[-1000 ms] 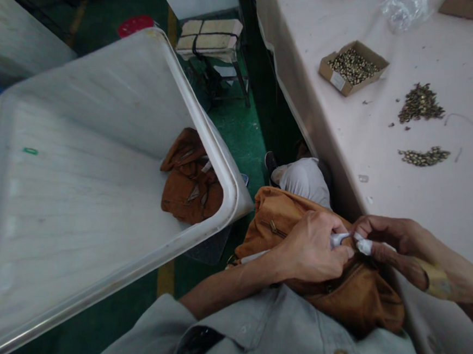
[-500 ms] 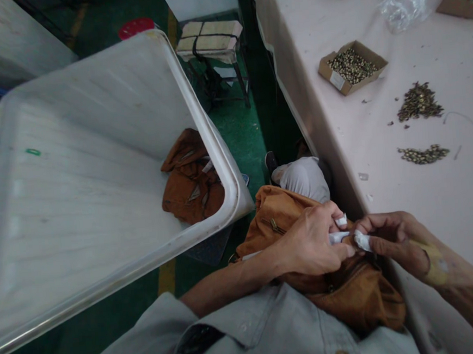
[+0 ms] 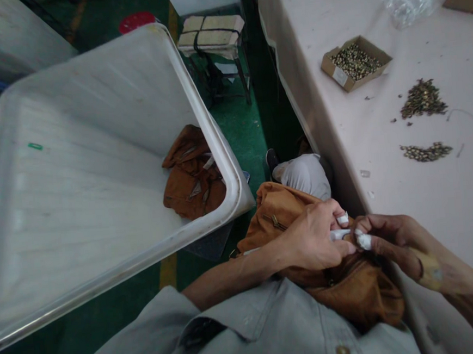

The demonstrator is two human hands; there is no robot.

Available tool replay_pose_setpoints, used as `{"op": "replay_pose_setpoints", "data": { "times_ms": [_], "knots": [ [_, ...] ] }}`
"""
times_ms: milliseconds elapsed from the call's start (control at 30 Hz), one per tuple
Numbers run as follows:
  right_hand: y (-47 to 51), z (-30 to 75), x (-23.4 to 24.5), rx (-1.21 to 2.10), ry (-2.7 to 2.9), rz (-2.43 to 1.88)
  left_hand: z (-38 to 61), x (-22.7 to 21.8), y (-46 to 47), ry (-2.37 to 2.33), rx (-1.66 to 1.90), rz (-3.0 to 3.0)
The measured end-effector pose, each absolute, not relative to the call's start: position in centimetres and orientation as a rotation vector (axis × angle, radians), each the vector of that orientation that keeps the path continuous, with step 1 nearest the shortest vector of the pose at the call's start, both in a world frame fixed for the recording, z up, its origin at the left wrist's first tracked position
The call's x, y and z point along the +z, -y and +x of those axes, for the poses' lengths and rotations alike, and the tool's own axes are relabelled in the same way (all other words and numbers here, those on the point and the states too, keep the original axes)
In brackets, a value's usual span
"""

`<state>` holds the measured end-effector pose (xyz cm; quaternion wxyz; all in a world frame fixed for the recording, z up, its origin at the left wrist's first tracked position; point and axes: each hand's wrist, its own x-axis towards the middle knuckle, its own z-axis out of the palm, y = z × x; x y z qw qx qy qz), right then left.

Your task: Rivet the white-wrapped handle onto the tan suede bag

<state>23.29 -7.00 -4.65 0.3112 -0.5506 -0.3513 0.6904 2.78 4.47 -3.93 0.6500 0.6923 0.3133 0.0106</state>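
A brown cloth bag (image 3: pixel 364 298) with zips lies across my lap, beside the table edge. My left hand (image 3: pixel 315 236) is closed on its upper side, fingers curled into the fabric. White wrapping covers a fingertip, and another white piece shows between the fingers. Facing it, my right hand (image 3: pixel 397 238) pinches at the same spot, with thumb and forefinger together. Its thumb tip is wrapped in white and a tan band crosses the base of the thumb. Whatever small thing is between the right fingertips is hidden. The fingertips of both hands nearly meet.
A large white bin (image 3: pixel 97 182) on my left holds brown cloth pieces (image 3: pixel 193 175). To the right, the covered table (image 3: pixel 435 210) carries a box of metal studs (image 3: pixel 356 61), two loose piles of small metal parts (image 3: pixel 422 98) and a clear plastic bag (image 3: pixel 409 4). A stool (image 3: pixel 211 34) stands ahead.
The view has shifted slightly. Both hands stay at the same spot on the bag, and the right hand's wrist has turned a little.
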Motion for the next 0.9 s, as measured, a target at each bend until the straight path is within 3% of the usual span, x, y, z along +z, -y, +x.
{"op": "replay_pose_setpoints", "data": {
  "times_ms": [400,900],
  "knots": [
    [7.2,23.9,-6.4,1.93,0.899,-1.408,2.6,-3.1,-4.3,-0.665,0.023,1.702],
    [8.9,22.3,-6.4,1.811,0.555,-1.388,2.6,-3.6,-3.5,-0.643,-0.004,1.563]
  ]
}}
